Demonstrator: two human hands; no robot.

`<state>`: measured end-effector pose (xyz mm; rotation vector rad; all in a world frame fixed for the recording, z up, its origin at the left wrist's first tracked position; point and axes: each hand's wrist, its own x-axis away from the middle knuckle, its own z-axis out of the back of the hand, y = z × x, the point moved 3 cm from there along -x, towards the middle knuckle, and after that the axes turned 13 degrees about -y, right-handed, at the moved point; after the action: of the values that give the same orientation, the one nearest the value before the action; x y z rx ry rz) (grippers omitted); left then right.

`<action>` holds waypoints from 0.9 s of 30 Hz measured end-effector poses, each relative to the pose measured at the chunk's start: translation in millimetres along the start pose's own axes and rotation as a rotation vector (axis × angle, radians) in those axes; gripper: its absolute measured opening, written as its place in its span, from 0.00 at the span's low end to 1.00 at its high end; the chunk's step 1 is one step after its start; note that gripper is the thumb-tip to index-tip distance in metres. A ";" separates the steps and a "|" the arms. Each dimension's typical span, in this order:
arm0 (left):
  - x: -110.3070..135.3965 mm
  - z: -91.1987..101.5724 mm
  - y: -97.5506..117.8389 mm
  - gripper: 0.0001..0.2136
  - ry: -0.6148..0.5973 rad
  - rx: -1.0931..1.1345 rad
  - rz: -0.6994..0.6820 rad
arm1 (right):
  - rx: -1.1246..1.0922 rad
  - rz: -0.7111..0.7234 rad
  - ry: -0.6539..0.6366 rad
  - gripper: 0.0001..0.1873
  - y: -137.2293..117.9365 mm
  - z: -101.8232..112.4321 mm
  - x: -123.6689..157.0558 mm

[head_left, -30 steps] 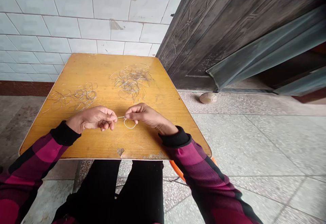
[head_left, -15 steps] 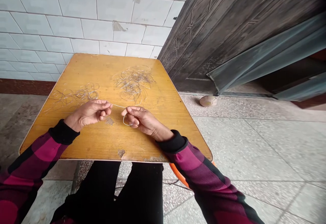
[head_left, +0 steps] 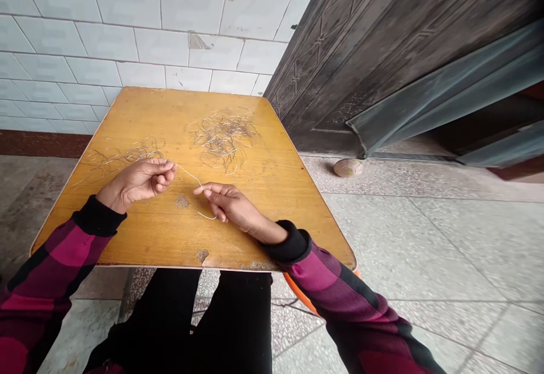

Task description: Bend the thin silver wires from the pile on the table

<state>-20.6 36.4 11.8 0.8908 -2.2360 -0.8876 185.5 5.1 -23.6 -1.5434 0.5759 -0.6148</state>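
My left hand (head_left: 138, 181) pinches the wire (head_left: 190, 174) toward its far-left end, my right hand (head_left: 235, 207) pinches it nearer me; between them it slants to near right.

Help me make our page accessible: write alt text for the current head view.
A person's left hand and right hand hold a thin pale strand between them over a yellow table. Beyond them lie a loose tangle at left and a denser tangle at right.

No lettering can be read, and the faint marks (head_left: 349, 109) on the dark door (head_left: 374, 51) are illegible.
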 end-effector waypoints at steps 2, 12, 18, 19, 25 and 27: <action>-0.4 2.6 -0.3 0.08 -0.008 -0.013 0.008 | 0.104 0.035 0.057 0.23 -1.6 -2.0 2.6; -0.9 0.6 1.1 0.10 0.017 0.009 0.012 | 0.568 0.127 0.194 0.21 -10.7 -9.5 12.7; -1.0 1.7 1.8 0.10 0.015 0.016 0.021 | 0.753 0.166 0.200 0.19 -10.8 -12.3 14.7; -1.2 2.5 1.7 0.11 0.012 0.014 0.023 | 0.781 0.162 0.188 0.19 -10.3 -12.8 14.7; -3.2 4.5 -1.4 0.11 0.001 -0.033 0.037 | 0.919 0.165 0.050 0.18 -8.2 -15.2 13.0; -4.0 2.4 -3.4 0.11 0.000 -0.059 0.060 | 0.957 0.175 -0.002 0.17 -7.6 -16.2 12.0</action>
<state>-18.5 38.4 6.8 0.7929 -2.2127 -0.9207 183.1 -14.5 -14.9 -0.5867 0.3217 -0.6207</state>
